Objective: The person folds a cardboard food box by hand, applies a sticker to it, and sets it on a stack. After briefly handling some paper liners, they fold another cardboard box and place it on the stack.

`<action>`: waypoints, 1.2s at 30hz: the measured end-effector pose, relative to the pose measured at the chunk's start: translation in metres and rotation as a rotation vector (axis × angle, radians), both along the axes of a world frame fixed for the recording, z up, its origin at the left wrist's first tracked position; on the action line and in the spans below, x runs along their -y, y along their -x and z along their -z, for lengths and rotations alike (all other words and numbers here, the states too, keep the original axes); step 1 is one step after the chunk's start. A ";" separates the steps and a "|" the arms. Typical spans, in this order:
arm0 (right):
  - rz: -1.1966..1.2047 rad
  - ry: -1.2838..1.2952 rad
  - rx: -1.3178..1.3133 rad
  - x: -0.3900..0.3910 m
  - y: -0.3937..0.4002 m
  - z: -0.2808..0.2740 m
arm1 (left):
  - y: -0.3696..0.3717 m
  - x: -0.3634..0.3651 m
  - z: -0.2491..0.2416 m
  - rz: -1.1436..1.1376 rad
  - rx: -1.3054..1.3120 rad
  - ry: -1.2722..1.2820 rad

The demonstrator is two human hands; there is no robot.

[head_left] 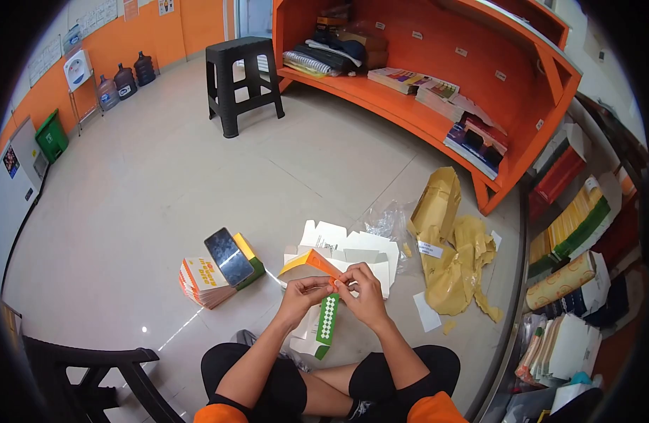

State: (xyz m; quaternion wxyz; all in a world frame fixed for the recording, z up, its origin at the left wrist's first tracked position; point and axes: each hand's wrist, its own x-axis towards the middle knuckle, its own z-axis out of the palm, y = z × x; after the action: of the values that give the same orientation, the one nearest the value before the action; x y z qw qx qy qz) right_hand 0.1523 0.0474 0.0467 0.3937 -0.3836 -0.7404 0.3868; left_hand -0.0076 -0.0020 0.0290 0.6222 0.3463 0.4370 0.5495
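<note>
Both hands meet at an orange and yellow card piece (316, 260), above the floor in front of the crossed legs. The fingers of my left hand (305, 296) are closed on its lower end, and my right hand (362, 290) pinches the same spot from the other side. Just below the hands is a white and green box piece (327, 319) with a white diamond pattern. Behind them lie flat white die-cut cards (353, 247). To the left, a phone (229, 256) rests on a green and yellow box (252, 262), beside a fanned stack of printed cards (203, 279).
Torn brown paper (455, 261) and clear plastic (393, 224) lie to the right. An orange shelf (423, 116) holds books at the back. One black stool (241, 77) stands behind, and a black chair (92, 363) is at the lower left. Stacked packages (571, 275) line the right side.
</note>
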 end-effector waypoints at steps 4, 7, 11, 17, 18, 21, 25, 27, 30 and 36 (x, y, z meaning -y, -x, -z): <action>0.013 -0.096 0.005 0.001 0.003 0.002 | 0.001 0.000 0.001 -0.011 -0.032 0.029; 0.010 -0.147 0.041 0.002 0.003 0.004 | -0.001 -0.001 0.004 -0.029 -0.042 0.026; -0.109 -0.136 0.095 0.000 0.000 0.001 | 0.001 0.002 0.000 -0.054 -0.102 0.030; -0.109 0.134 -0.080 0.001 -0.002 -0.005 | 0.003 -0.001 0.006 -0.079 -0.102 -0.004; -0.103 0.101 -0.061 0.000 -0.002 -0.004 | 0.000 0.001 -0.001 -0.077 -0.092 0.012; -0.103 0.033 0.006 0.000 -0.001 0.001 | 0.002 0.000 0.010 -0.098 -0.063 0.022; -0.093 -0.125 0.116 0.009 0.005 0.006 | 0.001 0.000 0.010 -0.165 0.057 0.039; -0.100 -0.153 0.097 0.011 0.007 0.000 | 0.001 -0.001 -0.003 -0.240 0.173 0.051; -0.203 -0.032 0.015 0.005 0.006 -0.009 | 0.015 -0.006 0.008 -0.270 0.271 0.081; -0.329 0.004 0.432 0.009 -0.016 0.003 | 0.041 -0.007 0.009 -0.243 0.600 0.217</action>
State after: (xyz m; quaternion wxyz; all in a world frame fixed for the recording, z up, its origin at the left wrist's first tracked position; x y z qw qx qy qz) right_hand 0.1680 0.0385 0.0442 0.1577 -0.3325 -0.8590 0.3559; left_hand -0.0485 0.0054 0.0203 0.6863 0.0466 0.3285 0.6473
